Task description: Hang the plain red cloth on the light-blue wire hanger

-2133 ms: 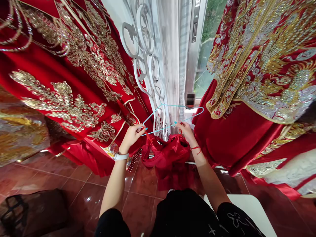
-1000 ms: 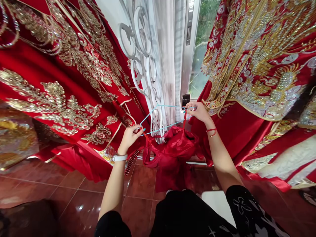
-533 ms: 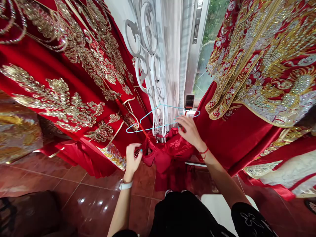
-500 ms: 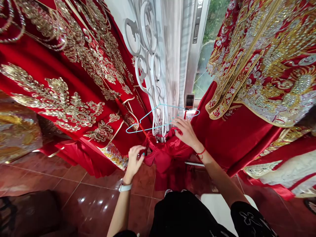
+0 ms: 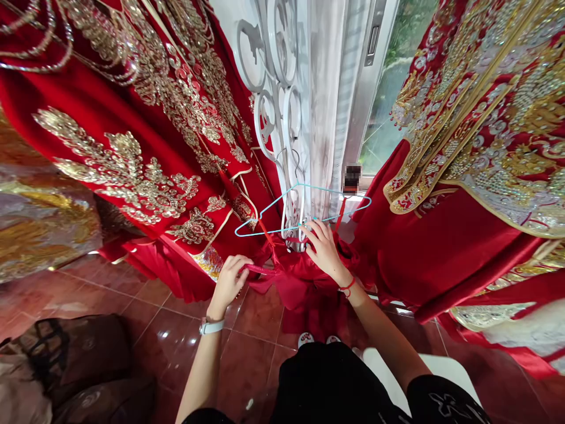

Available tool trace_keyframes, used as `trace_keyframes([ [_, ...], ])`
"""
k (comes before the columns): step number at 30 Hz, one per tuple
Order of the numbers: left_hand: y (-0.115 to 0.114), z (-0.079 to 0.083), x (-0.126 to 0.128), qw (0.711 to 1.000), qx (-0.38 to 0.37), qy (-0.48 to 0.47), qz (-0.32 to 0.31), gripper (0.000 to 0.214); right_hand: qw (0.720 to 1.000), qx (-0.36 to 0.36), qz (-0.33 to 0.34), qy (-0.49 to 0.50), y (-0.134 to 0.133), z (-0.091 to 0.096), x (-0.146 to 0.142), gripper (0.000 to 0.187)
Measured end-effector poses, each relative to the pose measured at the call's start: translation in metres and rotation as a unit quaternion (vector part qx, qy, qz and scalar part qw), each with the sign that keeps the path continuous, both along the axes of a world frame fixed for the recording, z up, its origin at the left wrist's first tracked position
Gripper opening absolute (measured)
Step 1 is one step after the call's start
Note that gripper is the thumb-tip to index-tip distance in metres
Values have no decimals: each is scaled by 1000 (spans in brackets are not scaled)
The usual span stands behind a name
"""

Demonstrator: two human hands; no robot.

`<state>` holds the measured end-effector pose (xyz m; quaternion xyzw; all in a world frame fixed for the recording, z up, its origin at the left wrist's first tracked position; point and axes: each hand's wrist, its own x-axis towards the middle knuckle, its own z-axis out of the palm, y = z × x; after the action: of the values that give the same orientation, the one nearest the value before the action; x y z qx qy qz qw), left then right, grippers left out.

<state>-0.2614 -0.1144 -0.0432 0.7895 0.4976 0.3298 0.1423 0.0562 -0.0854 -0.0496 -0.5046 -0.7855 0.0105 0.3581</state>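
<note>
A red satin dress hangs by thin straps from a light-blue hanger, in front of a white scrollwork metal stand. Left of the dress, my left hand is closed, its thumb and fingers pinching a narrow pinkish-red strip of fabric stretched out from the bodice. My right hand lies over the dress's upper edge, fingers extended and apart, fingertips near the hanger's lower bar. Whether those fingertips touch the bar I cannot tell.
Red gowns with gold beading hang at left, and a gold-embroidered red outfit hangs at right beside a window. A white stool is at lower right. Dark bags rest on the tiled floor.
My left hand has shifted slightly left and taken hold of the fabric strip. My right hand has come down onto the dress's upper edge. The view has turned a little left.
</note>
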Motion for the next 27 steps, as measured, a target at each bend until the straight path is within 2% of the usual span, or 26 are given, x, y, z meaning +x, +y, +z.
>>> trace_keyframes([
  [3,4,-9,7,991,22,-113,69,22,1000,3,3,22,-2,-5,-5,64],
  [5,8,-16,12,979,-3,-179,99,27,999,3,3,36,-2,-7,-8,64],
  [7,12,-22,14,966,-45,-232,108,32,999,3,4,46,-1,-7,-10,63],
  [9,16,-21,12,959,-88,-257,85,36,999,3,6,51,-1,-7,-10,63],
  [13,18,-5,-4,960,-187,-206,-20,32,998,3,9,60,-2,-7,-10,62],
  [16,15,11,-16,965,-213,-148,-41,24,998,4,10,65,-4,-6,-9,61],
  [22,11,33,-28,978,-196,-53,-48,8,998,2,14,64,-6,-5,-8,62],
  [25,12,35,-29,987,-152,-28,-36,2,998,0,17,64,-7,-5,-10,64],
  [27,13,33,-29,992,-113,-51,-12,4,998,-1,18,68,-7,-5,-11,65],
])
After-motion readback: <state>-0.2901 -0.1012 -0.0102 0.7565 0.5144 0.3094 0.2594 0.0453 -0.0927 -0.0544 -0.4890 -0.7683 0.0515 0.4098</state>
